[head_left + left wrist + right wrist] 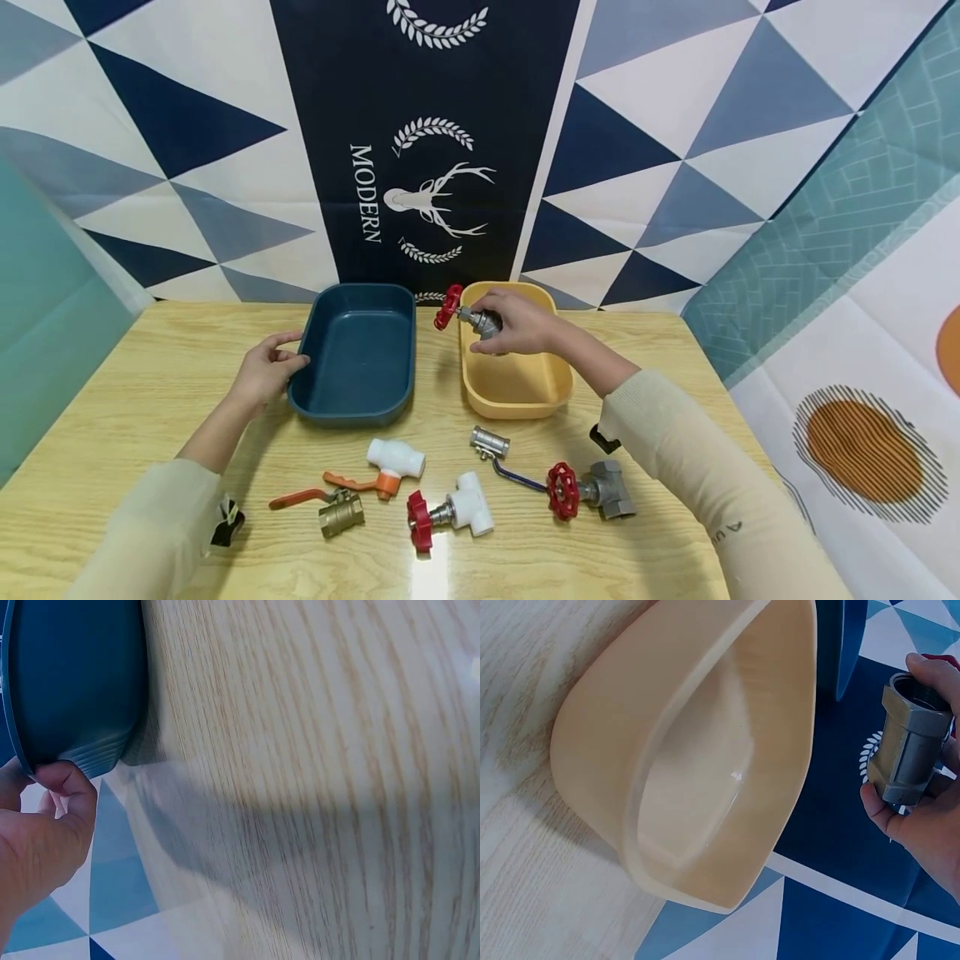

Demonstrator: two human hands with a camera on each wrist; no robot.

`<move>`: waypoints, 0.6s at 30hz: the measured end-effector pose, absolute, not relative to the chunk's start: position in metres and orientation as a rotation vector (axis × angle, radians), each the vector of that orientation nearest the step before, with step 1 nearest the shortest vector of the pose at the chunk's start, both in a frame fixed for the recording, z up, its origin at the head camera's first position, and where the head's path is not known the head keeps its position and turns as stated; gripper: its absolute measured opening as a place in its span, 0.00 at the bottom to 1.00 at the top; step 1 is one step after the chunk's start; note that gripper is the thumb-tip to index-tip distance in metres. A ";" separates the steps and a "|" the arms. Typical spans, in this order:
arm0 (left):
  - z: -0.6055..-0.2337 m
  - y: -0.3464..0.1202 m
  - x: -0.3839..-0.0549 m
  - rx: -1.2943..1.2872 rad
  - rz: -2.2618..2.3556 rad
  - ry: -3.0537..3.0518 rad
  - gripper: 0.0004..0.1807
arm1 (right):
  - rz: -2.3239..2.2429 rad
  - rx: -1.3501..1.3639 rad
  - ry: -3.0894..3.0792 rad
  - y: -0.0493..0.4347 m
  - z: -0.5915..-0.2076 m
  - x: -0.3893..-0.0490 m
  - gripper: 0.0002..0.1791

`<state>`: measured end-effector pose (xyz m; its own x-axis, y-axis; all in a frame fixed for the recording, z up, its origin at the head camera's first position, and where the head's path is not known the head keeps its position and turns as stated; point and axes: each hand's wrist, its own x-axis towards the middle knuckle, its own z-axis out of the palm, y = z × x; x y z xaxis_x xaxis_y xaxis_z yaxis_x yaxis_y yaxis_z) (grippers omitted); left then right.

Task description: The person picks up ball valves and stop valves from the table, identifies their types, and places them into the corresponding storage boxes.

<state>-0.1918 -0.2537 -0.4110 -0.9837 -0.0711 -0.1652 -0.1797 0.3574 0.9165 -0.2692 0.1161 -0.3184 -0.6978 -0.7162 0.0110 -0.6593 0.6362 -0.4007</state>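
My right hand [525, 323] grips a grey metal valve [906, 746] by its body, over the yellow bin [517, 379]. The valve's red handwheel [447, 307] points left, past the bin's left rim. In the right wrist view one round open end of the body faces the camera, between thumb and fingers. At the left, my left hand [264, 372] pinches the outer left rim of the dark blue bin [358, 350]. The left wrist view shows thumb and fingers [71, 780] at that bin's corner. Nothing lies inside either bin.
Nearer on the wood table lie a brass valve [342, 515] with a red lever, a white valve [397, 458] with an orange lever, a white red-wheeled valve [468, 504], a small blue-levered metal valve [491, 442] and a grey red-wheeled valve [609, 490]. A patterned cloth backdrop [637, 167] rises behind.
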 end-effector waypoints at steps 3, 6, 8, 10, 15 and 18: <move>-0.412 -0.254 -0.192 -0.236 1.705 2.512 0.29 | -0.566 -1.152 2.705 0.113 -0.319 -0.270 0.30; -0.412 -0.255 -0.194 -0.233 1.707 2.519 0.29 | -0.562 -1.164 2.711 0.110 -0.317 -0.272 0.30; -0.412 -0.255 -0.194 -0.231 1.707 2.521 0.29 | -0.564 -1.162 2.707 0.108 -0.317 -0.273 0.30; -0.412 -0.255 -0.194 -0.228 1.710 2.516 0.29 | -0.560 -1.152 2.700 0.107 -0.317 -0.273 0.30; -0.413 -0.254 -0.192 -0.213 1.735 2.496 0.30 | -0.565 -1.140 2.684 0.102 -0.318 -0.274 0.30; -0.414 -0.254 -0.193 -0.215 1.740 2.503 0.29 | -0.584 -1.139 2.680 0.098 -0.319 -0.276 0.31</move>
<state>-0.1926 -0.2539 -0.4140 -0.9864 -0.0661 -0.1502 -0.1639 0.3429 0.9250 -0.2756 0.0983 -0.3190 -0.6933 -0.7206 -0.0048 -0.6532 0.6313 -0.4181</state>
